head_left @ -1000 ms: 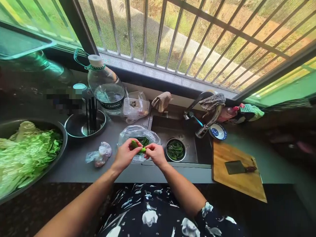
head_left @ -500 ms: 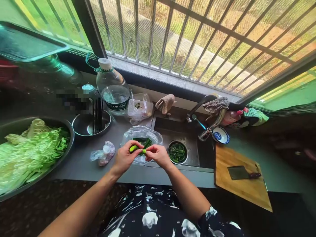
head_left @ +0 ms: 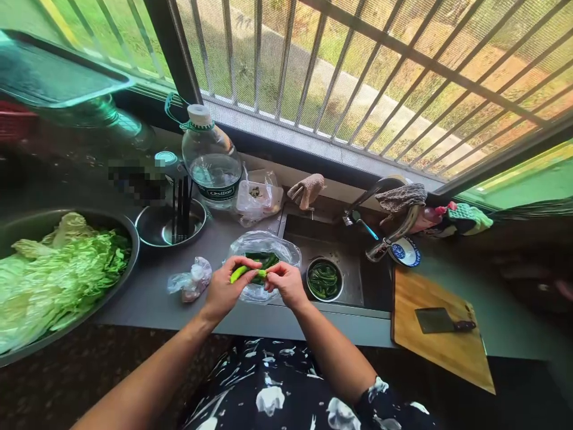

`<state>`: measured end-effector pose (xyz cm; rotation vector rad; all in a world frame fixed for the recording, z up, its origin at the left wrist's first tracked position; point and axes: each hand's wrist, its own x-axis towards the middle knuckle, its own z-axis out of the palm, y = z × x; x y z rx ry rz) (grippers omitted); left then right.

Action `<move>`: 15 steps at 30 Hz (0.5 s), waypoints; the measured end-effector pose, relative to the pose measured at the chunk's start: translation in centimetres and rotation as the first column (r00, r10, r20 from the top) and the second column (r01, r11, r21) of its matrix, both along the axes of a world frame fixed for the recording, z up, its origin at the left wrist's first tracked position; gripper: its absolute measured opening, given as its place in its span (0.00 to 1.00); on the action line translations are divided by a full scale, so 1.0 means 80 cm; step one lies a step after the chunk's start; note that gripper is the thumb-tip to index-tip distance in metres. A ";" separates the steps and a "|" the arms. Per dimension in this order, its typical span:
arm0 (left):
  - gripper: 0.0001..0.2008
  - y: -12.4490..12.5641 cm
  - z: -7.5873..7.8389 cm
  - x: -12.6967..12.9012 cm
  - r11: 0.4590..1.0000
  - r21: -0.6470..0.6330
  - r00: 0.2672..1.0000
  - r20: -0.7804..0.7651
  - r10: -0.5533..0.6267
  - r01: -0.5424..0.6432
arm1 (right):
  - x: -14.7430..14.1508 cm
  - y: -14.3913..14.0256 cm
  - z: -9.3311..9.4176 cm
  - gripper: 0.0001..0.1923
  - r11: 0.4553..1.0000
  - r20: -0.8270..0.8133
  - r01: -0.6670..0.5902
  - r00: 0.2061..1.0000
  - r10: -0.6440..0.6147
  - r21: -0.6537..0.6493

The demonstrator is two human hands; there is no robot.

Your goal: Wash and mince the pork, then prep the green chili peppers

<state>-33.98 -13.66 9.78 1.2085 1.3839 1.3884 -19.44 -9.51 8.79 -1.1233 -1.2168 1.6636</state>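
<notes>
Between my two hands is a bright green chili pepper [head_left: 238, 274]. My left hand [head_left: 226, 285] grips its body, with part of it showing between thumb and fingers. My right hand [head_left: 286, 283] pinches the pale stem end. Just behind the hands, a clear plastic bag [head_left: 286, 246] lies open on the counter with dark green peppers [head_left: 265, 259] in it. To the right, a round metal bowl [head_left: 308, 291] in the sink [head_left: 356, 278] holds several dark green peppers in liquid.
A large basin [head_left: 133, 239] of cabbage stands at the left, near a steel bowl [head_left: 201, 230] and a knotted plastic bag [head_left: 197, 279]. A water bottle [head_left: 215, 170] stands behind. On the right, a cleaver [head_left: 434, 320] lies on a wooden cutting board [head_left: 447, 358], below the faucet [head_left: 380, 249].
The whole view has shifted slightly, so the counter things sit a little further right. Both hands keep their grip on the chili pepper, its body tilted slightly differently.
</notes>
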 end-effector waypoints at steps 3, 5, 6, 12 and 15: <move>0.14 0.004 -0.003 -0.005 0.999 0.000 0.991 0.131 0.032 -0.033 | -0.002 0.001 -0.005 0.04 1.000 -0.028 0.010 1.000 -0.010 -0.022; 0.15 0.006 -0.002 -0.011 0.997 -0.015 0.971 0.226 0.080 -0.079 | -0.004 0.009 0.004 0.04 1.000 -0.005 0.006 1.000 -0.006 0.018; 0.15 0.007 -0.001 -0.014 0.995 -0.028 0.958 0.270 0.096 -0.092 | -0.006 0.019 0.013 0.04 0.997 0.024 0.006 1.000 -0.008 0.073; 0.12 -0.003 -0.009 -0.027 0.996 -0.088 0.940 0.342 0.014 0.017 | -0.066 0.159 0.090 0.09 0.712 0.357 -0.053 0.890 -0.284 0.700; 0.10 -0.012 -0.016 -0.023 0.989 -0.122 0.945 0.326 -0.035 0.079 | -0.115 0.240 0.092 0.14 0.566 0.686 -0.421 0.599 -0.414 0.709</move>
